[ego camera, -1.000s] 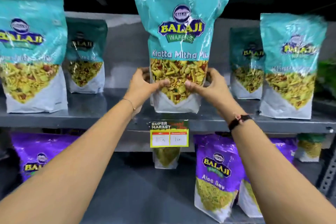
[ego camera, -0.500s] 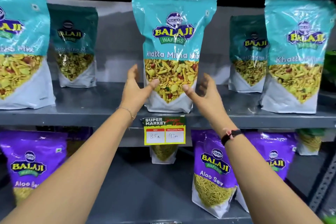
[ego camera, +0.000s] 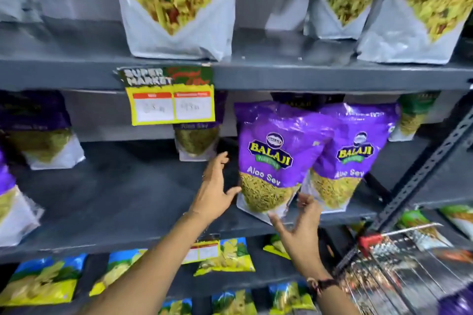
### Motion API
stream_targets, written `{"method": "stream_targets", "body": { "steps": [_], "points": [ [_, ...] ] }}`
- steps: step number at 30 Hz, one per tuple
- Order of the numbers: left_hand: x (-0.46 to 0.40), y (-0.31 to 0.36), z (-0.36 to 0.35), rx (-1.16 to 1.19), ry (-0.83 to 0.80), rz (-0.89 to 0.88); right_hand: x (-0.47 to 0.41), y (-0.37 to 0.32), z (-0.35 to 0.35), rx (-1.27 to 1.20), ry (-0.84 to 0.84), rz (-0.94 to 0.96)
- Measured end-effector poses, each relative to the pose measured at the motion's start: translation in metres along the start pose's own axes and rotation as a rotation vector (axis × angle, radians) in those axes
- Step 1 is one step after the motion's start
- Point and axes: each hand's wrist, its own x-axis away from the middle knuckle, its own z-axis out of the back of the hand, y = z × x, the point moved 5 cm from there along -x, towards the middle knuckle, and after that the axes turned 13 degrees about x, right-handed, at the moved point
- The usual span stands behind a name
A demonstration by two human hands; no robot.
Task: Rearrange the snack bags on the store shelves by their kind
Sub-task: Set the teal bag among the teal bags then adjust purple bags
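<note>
Both hands have left the teal Khatta Mitha bag, now standing at upper centre on the top shelf, and dropped to the middle shelf, so that placement looks finished. The left hand and right hand, both spread wide and empty, flank the front purple Aloo Sev bag at centre-right. It stands label outward, long axis near vertical, top tilted slightly left, overlapping a second Aloo Sev bag.

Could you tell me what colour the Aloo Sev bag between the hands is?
Purple bag, clearest in the head view.
</note>
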Motion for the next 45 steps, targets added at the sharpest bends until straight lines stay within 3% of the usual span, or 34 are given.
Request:
{"method": "stream_targets", "body": {
  "steps": [3,6,11,23,32,36,45],
  "points": [
    [-0.016,-0.049,-0.028,-0.107,-0.239,0.311,-0.006,0.022,-0.018,-0.065,-0.207,-0.092],
    [-0.032,-0.073,-0.048,-0.027,-0.325,0.429,-0.02,0.033,-0.026,-0.09,-0.218,-0.135],
    [-0.039,-0.078,-0.056,0.218,-0.281,0.43,-0.035,0.047,-0.04,-0.073,-0.179,-0.166],
    [0.011,-0.109,0.05,0.164,0.106,0.43,-0.035,-0.017,-0.111,-0.127,-0.43,-0.015],
    [0.035,-0.125,0.074,0.216,0.095,0.418,-0.022,-0.019,-0.141,-0.152,-0.574,0.008],
    [0.035,-0.139,0.066,0.24,0.043,0.461,-0.019,-0.006,-0.153,0.005,-0.674,0.025],
    [0.046,-0.167,0.063,0.241,0.03,0.467,-0.01,0.001,-0.158,0.104,-0.532,0.05]
  ]
}}
